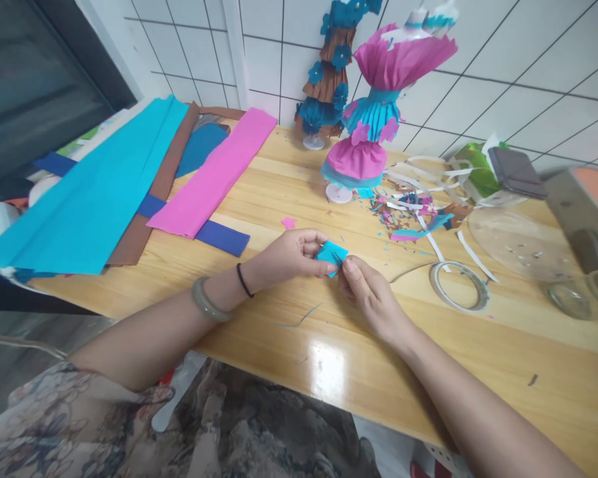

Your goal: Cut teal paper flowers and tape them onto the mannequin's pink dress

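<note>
Handling a small turquoise piece (330, 253) is judged, in the head view, to be the step in hand. It is held above the wooden table (528, 345), gripped by the left hand (299, 255) and pinched at its right edge by the right hand (371, 292). A pink cutout (289, 223) is seen near the left hand. For the next move, a light, even pinch seems called for.

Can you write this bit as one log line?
left hand: pinching small angular turquoise paper piece; right hand: pinching its edge; nearby: flat pink paper cutout
</note>
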